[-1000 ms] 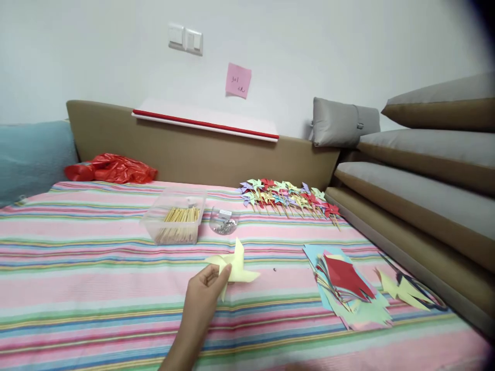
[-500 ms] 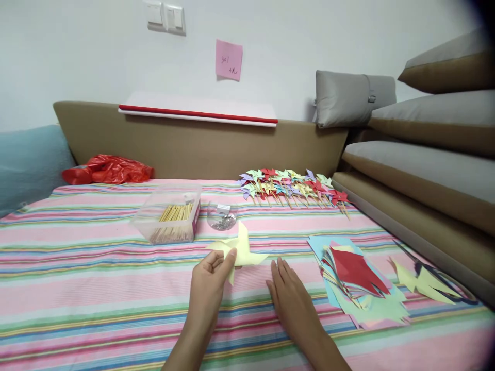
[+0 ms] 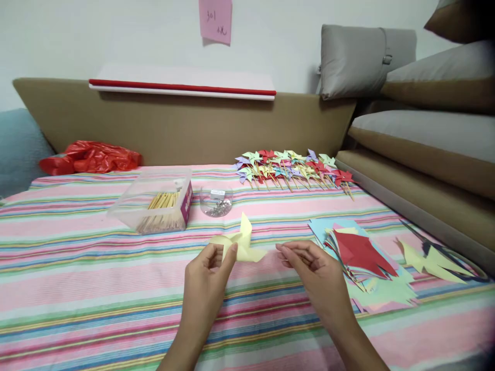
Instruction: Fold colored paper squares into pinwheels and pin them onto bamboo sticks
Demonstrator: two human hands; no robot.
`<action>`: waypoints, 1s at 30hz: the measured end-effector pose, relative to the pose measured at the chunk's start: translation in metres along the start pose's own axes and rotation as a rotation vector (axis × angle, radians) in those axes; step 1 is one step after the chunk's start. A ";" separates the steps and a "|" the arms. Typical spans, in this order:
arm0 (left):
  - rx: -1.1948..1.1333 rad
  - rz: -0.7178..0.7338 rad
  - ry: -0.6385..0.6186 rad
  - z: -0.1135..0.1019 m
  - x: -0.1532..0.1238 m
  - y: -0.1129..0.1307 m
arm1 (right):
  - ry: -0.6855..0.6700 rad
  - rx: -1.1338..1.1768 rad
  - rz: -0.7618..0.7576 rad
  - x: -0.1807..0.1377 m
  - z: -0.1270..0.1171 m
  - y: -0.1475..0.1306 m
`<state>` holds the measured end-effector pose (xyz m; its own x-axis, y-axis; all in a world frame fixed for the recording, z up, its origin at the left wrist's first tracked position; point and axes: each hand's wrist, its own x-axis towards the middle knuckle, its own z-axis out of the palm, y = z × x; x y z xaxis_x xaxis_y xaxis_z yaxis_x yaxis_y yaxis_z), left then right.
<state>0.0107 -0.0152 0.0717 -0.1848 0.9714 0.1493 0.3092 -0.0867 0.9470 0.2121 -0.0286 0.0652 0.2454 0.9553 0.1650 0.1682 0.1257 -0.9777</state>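
My left hand (image 3: 209, 270) pinches a pale yellow paper pinwheel (image 3: 243, 242) near its middle, thumb on top. The pinwheel's blades are folded inward and no stick shows on it. To its right, my right hand (image 3: 313, 268) is raised off the cloth with thumb and forefinger pressed together. Whatever lies between those fingertips is too small to make out. Beyond the pinwheel sits a round clear dish (image 3: 216, 202) with small metallic pieces and a little white box. Left of the dish, a clear plastic box (image 3: 131, 206) holds many thin wooden sticks (image 3: 163, 211).
Finished pinwheels on sticks (image 3: 290, 170) lie at the back right. Cut coloured paper (image 3: 358, 252) is stacked at right, beside scissors (image 3: 452, 257) and a loose yellow paper cutout (image 3: 429, 263). A red plastic bag (image 3: 93, 157) lies back left; cushions (image 3: 425, 129) line the right side.
My right hand has lifted from the cloth and closed into a pinch. The left hand keeps hold of the pinwheel. The camera view has tilted down slightly.
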 end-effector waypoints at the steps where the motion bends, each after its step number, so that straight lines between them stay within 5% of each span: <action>1: 0.050 0.042 0.007 0.002 -0.001 -0.001 | -0.005 0.085 0.014 -0.002 0.002 -0.005; 7: -0.023 -0.008 -0.102 0.017 -0.010 -0.004 | -0.164 0.073 -0.033 -0.014 0.015 -0.019; 17: -0.409 -0.189 -0.231 0.036 -0.017 0.003 | -0.145 -0.258 -0.332 -0.014 0.013 -0.015; 30: -0.482 -0.151 -0.221 0.032 -0.024 0.010 | -0.161 -0.273 -0.322 -0.013 0.009 -0.016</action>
<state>0.0477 -0.0322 0.0684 0.0219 0.9997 -0.0124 -0.1775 0.0161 0.9840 0.1974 -0.0405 0.0771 -0.0088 0.9112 0.4119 0.4626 0.3688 -0.8062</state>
